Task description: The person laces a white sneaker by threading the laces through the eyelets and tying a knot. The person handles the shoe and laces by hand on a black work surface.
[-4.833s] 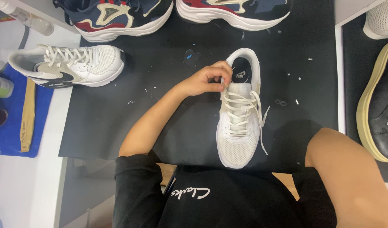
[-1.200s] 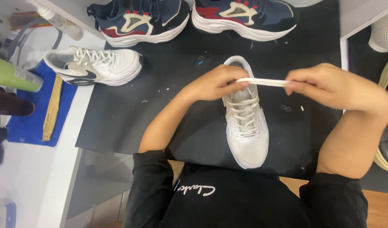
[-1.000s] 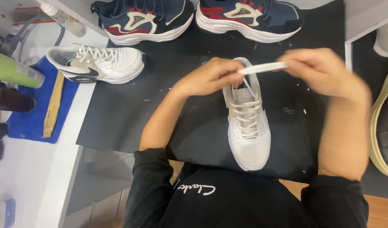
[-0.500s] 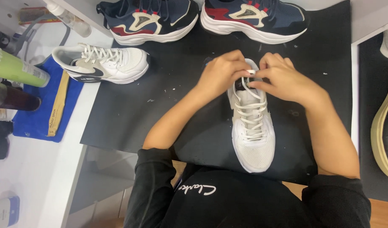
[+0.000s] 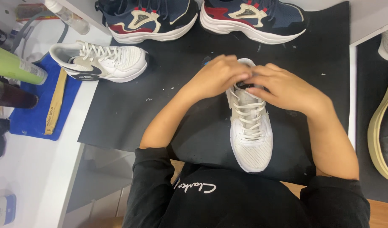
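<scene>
A white lace-up sneaker [image 5: 251,135] lies on a black mat [image 5: 130,109], toe pointing toward me. Both hands meet over its heel opening. My left hand [image 5: 217,74] covers the collar from the left, fingers curled down onto the top of the shoe. My right hand [image 5: 287,88] comes in from the right, fingers pressed on the tongue and the upper white laces [image 5: 249,112]. The lace ends are hidden under my fingers. What each hand grips there cannot be made out clearly.
A second white sneaker [image 5: 101,61] lies on its side at the mat's left. Two navy, red and cream sneakers [image 5: 147,19] [image 5: 255,17] stand at the back. A dark shoe with a cream sole [image 5: 384,131] is at right. Bottles [image 5: 14,67] and a blue cloth [image 5: 35,112] sit left.
A second ago my hands held a white lace stretched out level above the shoe. Both hands have since come together and dropped onto the shoe's collar and tongue.
</scene>
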